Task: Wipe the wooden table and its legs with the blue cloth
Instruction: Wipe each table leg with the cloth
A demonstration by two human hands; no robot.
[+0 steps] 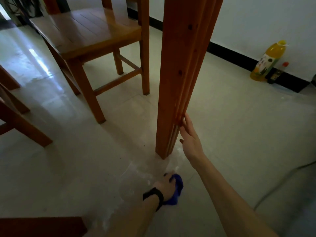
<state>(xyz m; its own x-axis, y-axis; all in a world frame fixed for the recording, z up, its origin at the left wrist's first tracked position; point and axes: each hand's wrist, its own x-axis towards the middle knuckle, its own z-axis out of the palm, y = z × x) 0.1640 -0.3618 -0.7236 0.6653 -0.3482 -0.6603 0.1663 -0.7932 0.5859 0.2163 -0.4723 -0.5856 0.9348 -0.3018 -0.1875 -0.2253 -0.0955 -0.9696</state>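
Left hand [166,186] grips the blue cloth [178,186] by the floor [239,127]; right hand [190,139], fingers straight, touches the table leg [177,65]. Leg-wiping stage, seemingly; next the cloth must meet the leg.

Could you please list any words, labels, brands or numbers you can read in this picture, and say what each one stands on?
No text here can be read.
Label on the yellow bottle: shapes and colours show, but the print is too blurred to read.
Label on the small dark bottle beside it: too small to read.
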